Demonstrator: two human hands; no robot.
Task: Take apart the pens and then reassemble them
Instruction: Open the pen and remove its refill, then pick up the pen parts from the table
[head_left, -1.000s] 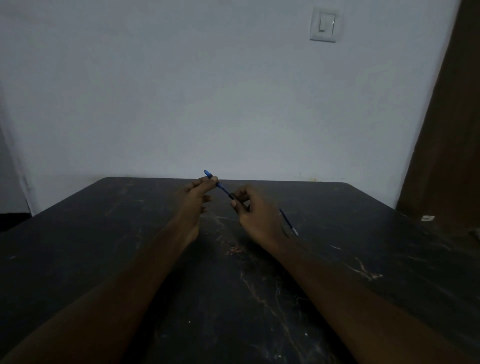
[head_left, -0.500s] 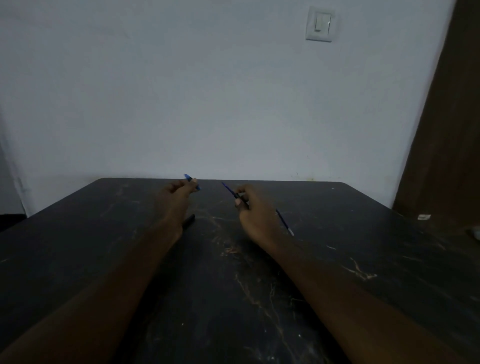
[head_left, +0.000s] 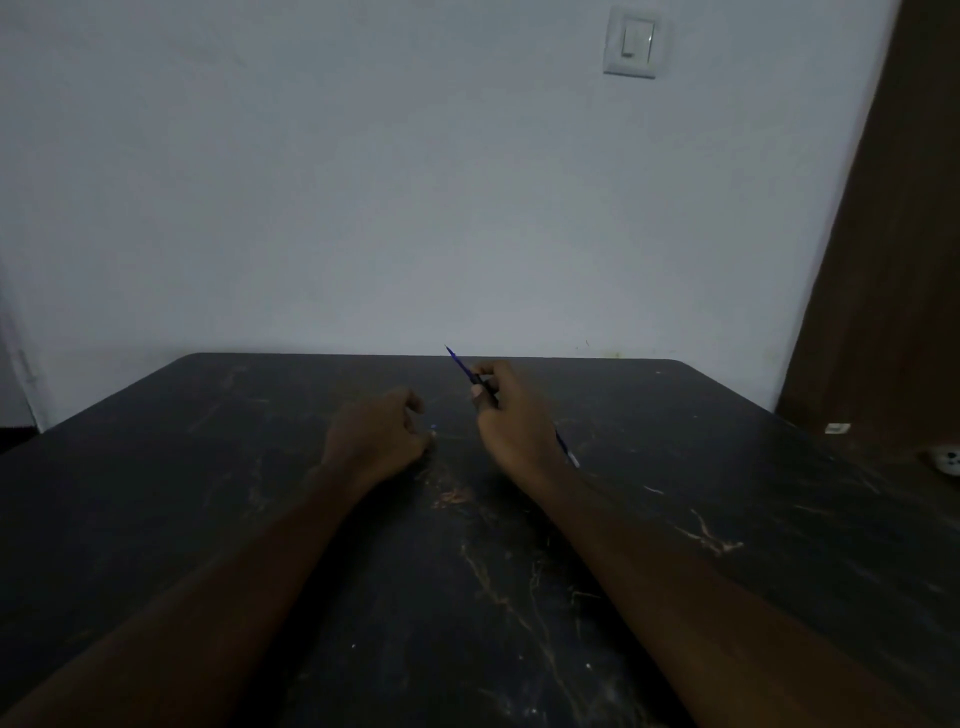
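Observation:
My right hand (head_left: 514, 421) pinches a thin blue pen part (head_left: 460, 366) above the black table (head_left: 675, 519), its pointed end aimed up and left. A thin blue and white piece (head_left: 567, 453) shows at the right edge of that wrist; I cannot tell whether it lies on the table or belongs to the held part. My left hand (head_left: 376, 436) rests low on the table with its fingers curled under. A small blue speck (head_left: 432, 427) sits by its fingertips. What lies under or inside the left hand is hidden.
The table's far edge meets a white wall with a light switch (head_left: 631, 44). A brown door (head_left: 893, 260) stands at the right. Two small white objects (head_left: 837, 428) (head_left: 948, 460) lie on the floor beyond the table's right corner.
My left hand, which held a blue cap up, has dropped to the table and moved right over where a dark pen piece lay. My right hand raised its blue part slightly.

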